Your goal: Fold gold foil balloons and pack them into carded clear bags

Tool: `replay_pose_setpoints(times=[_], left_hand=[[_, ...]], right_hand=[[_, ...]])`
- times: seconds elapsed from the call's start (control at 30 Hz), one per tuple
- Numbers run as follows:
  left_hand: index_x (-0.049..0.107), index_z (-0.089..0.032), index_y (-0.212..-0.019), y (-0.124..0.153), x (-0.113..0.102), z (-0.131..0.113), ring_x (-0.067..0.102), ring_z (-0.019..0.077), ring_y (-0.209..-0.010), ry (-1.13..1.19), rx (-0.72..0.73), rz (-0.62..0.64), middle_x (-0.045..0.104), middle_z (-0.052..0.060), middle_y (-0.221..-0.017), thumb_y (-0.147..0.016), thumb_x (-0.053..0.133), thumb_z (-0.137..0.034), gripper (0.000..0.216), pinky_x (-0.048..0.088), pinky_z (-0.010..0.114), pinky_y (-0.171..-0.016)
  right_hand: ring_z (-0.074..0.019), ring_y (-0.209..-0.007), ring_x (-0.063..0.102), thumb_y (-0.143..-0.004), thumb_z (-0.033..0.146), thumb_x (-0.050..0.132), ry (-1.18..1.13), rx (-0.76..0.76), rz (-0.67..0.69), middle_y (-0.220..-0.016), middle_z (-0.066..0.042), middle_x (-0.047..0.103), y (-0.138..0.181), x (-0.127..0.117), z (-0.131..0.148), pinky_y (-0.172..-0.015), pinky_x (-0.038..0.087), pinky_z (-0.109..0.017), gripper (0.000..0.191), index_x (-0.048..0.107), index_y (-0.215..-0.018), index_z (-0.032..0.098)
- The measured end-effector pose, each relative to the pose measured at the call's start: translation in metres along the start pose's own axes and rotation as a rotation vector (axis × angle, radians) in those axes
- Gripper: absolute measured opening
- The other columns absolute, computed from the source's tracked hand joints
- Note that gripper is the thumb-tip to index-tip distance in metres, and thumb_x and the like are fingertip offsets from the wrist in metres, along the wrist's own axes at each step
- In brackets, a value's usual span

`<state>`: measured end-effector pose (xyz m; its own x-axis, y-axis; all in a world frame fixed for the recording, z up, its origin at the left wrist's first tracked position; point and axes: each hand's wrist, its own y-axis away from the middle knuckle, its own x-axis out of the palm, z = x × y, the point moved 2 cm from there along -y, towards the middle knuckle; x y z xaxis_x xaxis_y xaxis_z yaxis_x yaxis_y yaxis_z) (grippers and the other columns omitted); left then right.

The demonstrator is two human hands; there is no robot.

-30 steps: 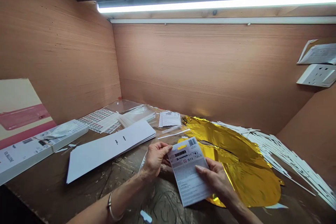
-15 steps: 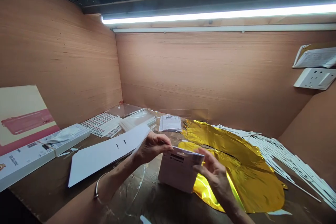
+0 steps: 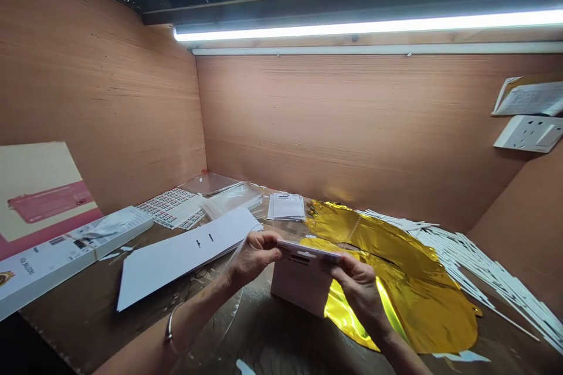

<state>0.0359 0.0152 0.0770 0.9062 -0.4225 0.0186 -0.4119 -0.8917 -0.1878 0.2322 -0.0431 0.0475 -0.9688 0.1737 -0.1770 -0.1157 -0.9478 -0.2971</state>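
Note:
A flat white packet (image 3: 300, 287) with a hang hole and dark print along its top edge is held up over the table. My left hand (image 3: 254, 256) pinches its upper left corner. At the upper right corner my right hand (image 3: 354, 278) grips it between thumb and fingers. The packet's face is in shadow, so its contents cannot be made out. Behind and to the right of it lie shiny gold foil balloons (image 3: 422, 299), flat and uninflated. To the left of my left hand is a stack of long white cards (image 3: 176, 258) with small black marks.
White sticks (image 3: 475, 269) are spread along the right side. Small printed cards (image 3: 287, 207), clear plastic bags (image 3: 231, 200) and label sheets (image 3: 169, 208) lie at the back. A long white box (image 3: 79, 252) stands at left before a pink-and-cream box (image 3: 41, 193). Paper scraps lie about.
My right hand's fingers have closed on the packet's upper right corner. The packet's top edge has tipped and levelled slightly, with my left hand still pinching it.

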Motion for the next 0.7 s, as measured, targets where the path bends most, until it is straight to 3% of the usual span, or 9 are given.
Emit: replay_pose_setpoints(times=[0.17, 0.27, 0.4, 0.53, 0.7], left_hand=[[0.067, -0.012, -0.074, 0.001, 0.0, 0.02, 0.055, 0.0165, -0.07, 0.008, -0.028, 0.131, 0.063, 0.003, -0.069, -0.064, 0.062, -0.022, 0.015, 0.042, 0.024, -0.068], [0.069, -0.013, -0.078, 0.006, -0.004, 0.051, 0.056, 0.0171, -0.07, 0.004, -0.071, 0.163, 0.064, 0.003, -0.071, -0.066, 0.061, -0.025, 0.018, 0.042, 0.024, -0.067], [0.069, -0.013, -0.07, 0.008, -0.006, 0.076, 0.055, 0.0152, -0.064, -0.024, -0.108, 0.103, 0.064, 0.001, -0.066, -0.063, 0.063, -0.025, 0.016, 0.042, 0.022, -0.062], [0.069, -0.013, -0.078, 0.007, -0.001, 0.065, 0.057, 0.0173, -0.069, -0.006, -0.119, 0.161, 0.065, 0.002, -0.072, -0.062, 0.065, -0.025, 0.02, 0.043, 0.022, -0.063], [0.068, -0.013, -0.082, 0.004, 0.0, 0.054, 0.057, 0.0198, -0.077, 0.065, -0.096, 0.151, 0.065, 0.005, -0.078, -0.068, 0.061, -0.036, 0.028, 0.044, 0.025, -0.067]], right_hand=[[-0.0202, -0.08, 0.057, -0.071, 0.036, 0.057, -0.091, 0.068, 0.124, -0.081, -0.002, 0.067, 0.004, 0.006, -0.016, -0.077, 0.044, -0.032, 0.026, 0.067, -0.09, 0.021], [-0.0209, -0.075, 0.057, -0.069, 0.036, 0.057, 0.036, 0.1, 0.139, -0.072, -0.001, 0.066, 0.006, 0.01, -0.036, -0.071, 0.044, -0.031, 0.022, 0.069, -0.081, 0.021], [-0.0204, -0.07, 0.055, -0.065, 0.034, 0.056, 0.182, 0.092, 0.137, -0.065, -0.001, 0.063, 0.005, 0.009, -0.05, -0.065, 0.043, -0.029, 0.019, 0.069, -0.062, 0.02], [-0.0199, -0.073, 0.053, -0.068, 0.032, 0.055, 0.239, 0.037, 0.103, -0.073, -0.001, 0.064, 0.003, 0.003, -0.034, -0.065, 0.042, -0.027, 0.018, 0.068, -0.075, 0.022], [-0.0201, -0.079, 0.054, -0.074, 0.033, 0.052, 0.085, -0.005, 0.086, -0.086, -0.003, 0.065, 0.001, 0.0, -0.017, -0.073, 0.043, -0.029, 0.024, 0.067, -0.087, 0.021]])
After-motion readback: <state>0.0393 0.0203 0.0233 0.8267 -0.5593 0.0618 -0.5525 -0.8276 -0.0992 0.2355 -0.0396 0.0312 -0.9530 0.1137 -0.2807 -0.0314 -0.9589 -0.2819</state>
